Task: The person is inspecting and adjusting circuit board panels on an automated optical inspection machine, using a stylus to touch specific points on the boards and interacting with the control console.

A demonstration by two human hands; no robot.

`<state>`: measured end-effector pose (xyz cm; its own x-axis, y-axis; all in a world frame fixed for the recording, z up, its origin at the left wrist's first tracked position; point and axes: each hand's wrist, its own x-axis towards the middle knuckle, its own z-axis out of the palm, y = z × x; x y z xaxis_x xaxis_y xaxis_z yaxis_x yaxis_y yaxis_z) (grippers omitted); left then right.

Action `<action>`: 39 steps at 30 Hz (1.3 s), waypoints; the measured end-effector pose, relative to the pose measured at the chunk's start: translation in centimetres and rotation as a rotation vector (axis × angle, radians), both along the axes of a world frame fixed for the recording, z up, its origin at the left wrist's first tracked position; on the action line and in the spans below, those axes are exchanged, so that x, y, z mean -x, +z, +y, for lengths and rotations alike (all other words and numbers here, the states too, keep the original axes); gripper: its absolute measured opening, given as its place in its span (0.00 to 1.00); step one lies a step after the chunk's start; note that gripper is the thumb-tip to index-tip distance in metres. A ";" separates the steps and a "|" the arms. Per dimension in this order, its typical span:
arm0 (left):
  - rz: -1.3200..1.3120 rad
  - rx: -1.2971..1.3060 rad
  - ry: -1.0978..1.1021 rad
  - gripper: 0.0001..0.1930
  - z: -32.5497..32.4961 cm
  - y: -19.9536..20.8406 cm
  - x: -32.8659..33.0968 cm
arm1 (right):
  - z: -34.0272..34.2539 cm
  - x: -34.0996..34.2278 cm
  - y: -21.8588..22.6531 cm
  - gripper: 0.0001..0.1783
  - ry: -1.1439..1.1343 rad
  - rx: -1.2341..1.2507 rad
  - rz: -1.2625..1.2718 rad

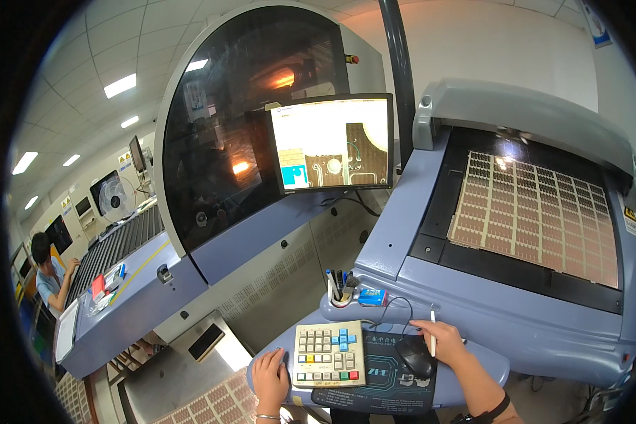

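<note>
My right hand [443, 340] holds a slim white pen [432, 332] upright between its fingers, just above and beside a black mouse [415, 355]. The mouse sits on a dark printed mouse pad [385, 396]. Resting on the shelf edge, my left hand [270, 378] lies with its fingers extended beside a cream keypad [328, 353] with grey, blue and coloured keys. It grips nothing that I can see. Whether its fingertips touch the keypad's side, I cannot tell.
A monitor [334, 143] shows a magnified pattern. On the right machine bed lies a patterned copper-coloured panel [537, 219]. A pen cup [340, 293] and a blue box [372, 297] stand behind the keypad. Far left, another person [49, 272] works beside a roller conveyor [120, 247].
</note>
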<state>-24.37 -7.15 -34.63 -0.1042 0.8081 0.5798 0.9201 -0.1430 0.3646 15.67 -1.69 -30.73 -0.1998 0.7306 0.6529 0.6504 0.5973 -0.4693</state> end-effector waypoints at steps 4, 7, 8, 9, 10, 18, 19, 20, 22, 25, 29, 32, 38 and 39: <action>0.000 -0.002 0.000 0.18 0.0 0.1 -0.1 | -0.1 0.1 0.2 0.22 0.006 -0.006 -0.009; -0.004 0.003 0.001 0.18 0.0 0.2 -0.1 | 0.0 0.1 0.3 0.22 0.008 -0.015 -0.009; -0.006 0.002 0.000 0.17 0.0 0.1 -0.1 | 0.0 0.0 0.2 0.22 0.009 -0.012 -0.007; -0.008 0.002 0.000 0.17 0.0 0.1 -0.1 | 0.1 0.0 0.2 0.22 0.011 -0.010 -0.004; -0.008 0.001 0.000 0.17 0.0 0.1 -0.1 | 0.1 0.0 0.1 0.22 0.011 -0.011 -0.004; -0.007 -0.016 -0.013 0.17 0.0 0.1 -0.1 | 0.0 -0.1 0.0 0.21 0.002 0.010 0.028; -0.007 -0.017 -0.015 0.17 -0.1 0.1 0.0 | 0.0 -0.1 -0.1 0.21 0.000 0.010 0.028; -0.002 -0.024 -0.017 0.17 -0.1 0.0 0.0 | 0.1 -0.2 -0.1 0.21 -0.009 -0.004 0.046; 0.003 -0.030 -0.018 0.17 -0.2 -0.1 0.1 | 0.0 -0.3 0.3 0.20 -0.016 -0.017 0.063; -0.018 -0.017 -0.011 0.17 -0.4 -0.3 0.4 | -0.1 -0.8 1.4 0.20 -0.036 -0.015 0.023; -0.028 -0.050 -0.052 0.17 0.0 0.0 0.5 | -1.6 -4.2 4.2 0.20 -0.127 -0.090 -0.078; -0.098 -0.052 -0.092 0.17 0.3 -0.1 0.9 | -1.9 -9.3 6.3 0.20 -0.355 -0.079 -0.147; -0.291 -0.060 -0.185 0.18 -1.2 1.6 0.0 | -1.4 -24.3 8.4 0.22 -0.740 -0.192 -0.256; -0.294 -0.062 -0.194 0.18 -1.9 2.0 -0.1 | -1.4 -25.9 8.8 0.21 -0.754 -0.149 -0.276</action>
<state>-24.29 -9.08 -32.63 -0.1223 0.7932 0.5965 0.7305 -0.3349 0.5951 41.59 -3.11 -21.95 0.1428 0.6426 0.7528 0.9830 -0.0033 -0.1837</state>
